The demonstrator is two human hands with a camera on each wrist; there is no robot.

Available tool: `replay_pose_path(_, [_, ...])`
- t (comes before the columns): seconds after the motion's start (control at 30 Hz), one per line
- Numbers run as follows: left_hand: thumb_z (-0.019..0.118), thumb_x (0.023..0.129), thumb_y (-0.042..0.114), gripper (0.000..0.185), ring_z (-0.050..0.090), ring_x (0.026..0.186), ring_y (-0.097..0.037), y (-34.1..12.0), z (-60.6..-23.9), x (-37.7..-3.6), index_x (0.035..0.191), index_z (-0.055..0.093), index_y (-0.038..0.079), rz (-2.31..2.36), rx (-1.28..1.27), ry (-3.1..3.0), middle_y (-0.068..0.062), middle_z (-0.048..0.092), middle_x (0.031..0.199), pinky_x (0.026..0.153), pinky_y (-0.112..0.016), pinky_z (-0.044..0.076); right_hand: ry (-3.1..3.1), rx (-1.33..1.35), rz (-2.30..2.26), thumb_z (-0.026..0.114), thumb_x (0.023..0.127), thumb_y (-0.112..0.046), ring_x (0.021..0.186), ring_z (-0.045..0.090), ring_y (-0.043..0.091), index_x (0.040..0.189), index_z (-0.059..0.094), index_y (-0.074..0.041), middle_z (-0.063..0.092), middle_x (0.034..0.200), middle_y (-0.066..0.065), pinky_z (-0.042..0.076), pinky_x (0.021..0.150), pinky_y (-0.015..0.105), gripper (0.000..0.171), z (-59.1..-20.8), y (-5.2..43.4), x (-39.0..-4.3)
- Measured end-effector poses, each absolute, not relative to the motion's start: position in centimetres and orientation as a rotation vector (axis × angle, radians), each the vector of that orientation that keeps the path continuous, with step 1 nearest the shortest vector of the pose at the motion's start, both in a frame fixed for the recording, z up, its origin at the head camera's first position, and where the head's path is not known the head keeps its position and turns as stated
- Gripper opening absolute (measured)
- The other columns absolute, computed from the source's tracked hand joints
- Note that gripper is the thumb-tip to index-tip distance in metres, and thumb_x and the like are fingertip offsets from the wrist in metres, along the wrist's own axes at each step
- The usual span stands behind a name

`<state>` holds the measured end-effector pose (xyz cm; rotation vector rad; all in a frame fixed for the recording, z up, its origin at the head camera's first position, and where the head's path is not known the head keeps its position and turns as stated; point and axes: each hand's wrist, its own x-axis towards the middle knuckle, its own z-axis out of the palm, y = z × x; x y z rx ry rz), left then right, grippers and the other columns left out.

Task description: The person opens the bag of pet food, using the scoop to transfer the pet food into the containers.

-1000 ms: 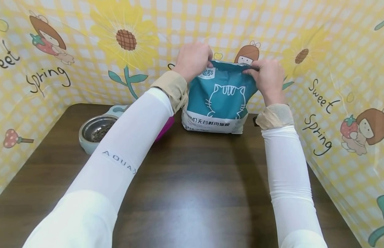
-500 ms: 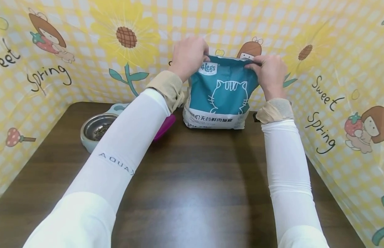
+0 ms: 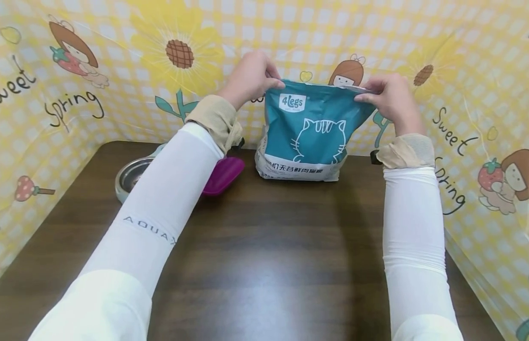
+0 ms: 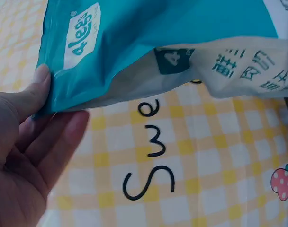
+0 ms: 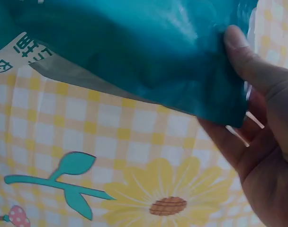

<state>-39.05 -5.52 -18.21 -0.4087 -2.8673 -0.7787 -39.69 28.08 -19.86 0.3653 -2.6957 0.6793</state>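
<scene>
A teal and white cat-food bag with a cat outline stands upright at the back of the dark wooden table. My left hand pinches the bag's top left corner between thumb and fingers; the left wrist view shows the thumb on the teal bag. My right hand pinches the top right corner, and in the right wrist view its thumb presses the teal bag. The top edge is stretched between both hands.
A metal bowl with dark kibble sits at the left, partly hidden by my left forearm. A magenta lid lies beside it. Yellow checked sheets with sunflowers and cartoon figures wall the table on three sides.
Both hands have moved apart along the bag's top edge, out to its corners, and the top is now pulled wider and flatter. The bag still stands in place.
</scene>
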Motion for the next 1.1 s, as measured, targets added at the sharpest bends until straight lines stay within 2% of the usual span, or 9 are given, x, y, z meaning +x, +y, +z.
replay_pose_path(0.07, [0.07, 0.107, 0.034, 0.03, 0.063, 0.085, -0.01, -5.5, -18.4, -39.2, 0.125, 0.081, 0.012, -0.792, -0.409, -2.867, -0.006, 0.078, 0.122, 0.076, -0.025, 0.053, -2.675, 0.393, 0.677, 0.087, 0.095, -0.023, 0.066, 0.053, -0.009, 0.111, 0.082, 0.0, 0.069, 0.075, -0.022, 0.041, 0.066, 0.012, 0.028, -19.9, 28.5, -39.8])
replay_pose_path(0.1, [0.07, 0.107, 0.033, 0.03, 0.063, 0.087, -0.011, -5.4, -18.4, -39.3, 0.125, 0.081, 0.012, -0.791, -0.416, -2.865, -0.006, 0.078, 0.122, 0.076, -0.025, 0.053, -2.665, 0.415, 0.659, 0.087, 0.095, -0.023, 0.065, 0.052, -0.011, 0.109, 0.082, 0.0, 0.071, 0.075, -0.02, 0.041, 0.066, 0.011, 0.027, -19.9, 28.7, -39.8])
replay_pose_path(0.3, [0.07, 0.108, 0.031, 0.027, 0.063, 0.104, -0.014, -5.3, -18.6, -39.4, 0.122, 0.081, 0.012, -0.771, -0.441, -2.829, -0.004, 0.078, 0.126, 0.086, -0.025, 0.052, -2.631, 0.547, 0.604, 0.085, 0.095, -0.016, 0.065, 0.051, -0.015, 0.104, 0.082, 0.003, 0.083, 0.09, 0.014, 0.039, 0.065, 0.007, 0.021, -19.6, 29.3, -40.1])
replay_pose_path(0.47, [0.072, 0.107, 0.031, 0.027, 0.063, 0.101, -0.014, -5.6, -18.9, -39.4, 0.12, 0.082, 0.01, -0.796, -0.465, -2.798, -0.005, 0.078, 0.122, 0.085, -0.025, 0.052, -2.654, 0.557, 0.577, 0.084, 0.097, -0.019, 0.068, 0.051, -0.012, 0.106, 0.083, 0.001, 0.082, 0.086, 0.005, 0.04, 0.067, 0.008, 0.022, -19.6, 29.4, -40.2])
replay_pose_path(0.53, [0.071, 0.107, 0.031, 0.028, 0.063, 0.103, -0.014, -5.7, -19.0, -39.4, 0.122, 0.081, 0.01, -0.807, -0.471, -2.797, -0.006, 0.078, 0.123, 0.088, -0.025, 0.052, -2.67, 0.555, 0.545, 0.082, 0.099, -0.021, 0.073, 0.055, -0.007, 0.107, 0.082, 0.0, 0.081, 0.09, 0.009, 0.042, 0.071, 0.013, 0.022, -19.6, 29.3, -40.1])
replay_pose_path(0.63, [0.069, 0.108, 0.031, 0.03, 0.064, 0.107, -0.014, -5.9, -19.1, -39.4, 0.125, 0.079, 0.009, -0.803, -0.49, -2.815, -0.006, 0.078, 0.127, 0.093, -0.024, 0.051, -2.722, 0.596, 0.477, 0.076, 0.104, -0.022, 0.088, 0.065, 0.014, 0.11, 0.078, 0.001, 0.079, 0.104, 0.021, 0.052, 0.085, 0.031, 0.024, -19.5, 29.1, -39.9])
replay_pose_path(0.77, [0.065, 0.11, 0.03, 0.033, 0.066, 0.11, -0.017, -5.9, -18.9, -39.4, 0.133, 0.075, 0.009, -0.786, -0.539, -2.859, -0.007, 0.076, 0.134, 0.095, -0.028, 0.055, -2.797, 0.693, 0.429, 0.068, 0.108, -0.018, 0.102, 0.064, 0.035, 0.116, 0.072, 0.005, 0.075, 0.115, 0.03, 0.05, 0.096, 0.051, 0.024, -19.1, 29.0, -39.6])
replay_pose_path(0.97, [0.06, 0.111, 0.023, 0.035, 0.065, 0.131, -0.024, -6.3, -19.1, -39.1, 0.141, 0.069, 0.006, -0.817, -0.623, -2.881, -0.012, 0.071, 0.145, 0.113, -0.036, 0.054, -2.887, 0.688, 0.463, 0.062, 0.108, -0.015, 0.107, 0.063, 0.034, 0.128, 0.069, 0.005, 0.072, 0.126, 0.032, 0.049, 0.1, 0.051, 0.029, -19.0, 29.2, -39.4])
replay_pose_path(1.1, [0.058, 0.112, 0.033, 0.048, 0.057, 0.147, -0.027, -7.7, -19.9, -38.5, 0.153, 0.057, 0.007, -0.838, -0.669, -2.856, -0.012, 0.06, 0.158, 0.124, -0.041, 0.047, -2.898, 0.656, 0.541, 0.061, 0.109, -0.019, 0.121, 0.063, 0.043, 0.136, 0.064, 0.006, 0.068, 0.135, 0.034, 0.048, 0.109, 0.06, 0.037, -19.5, 29.0, -39.1])
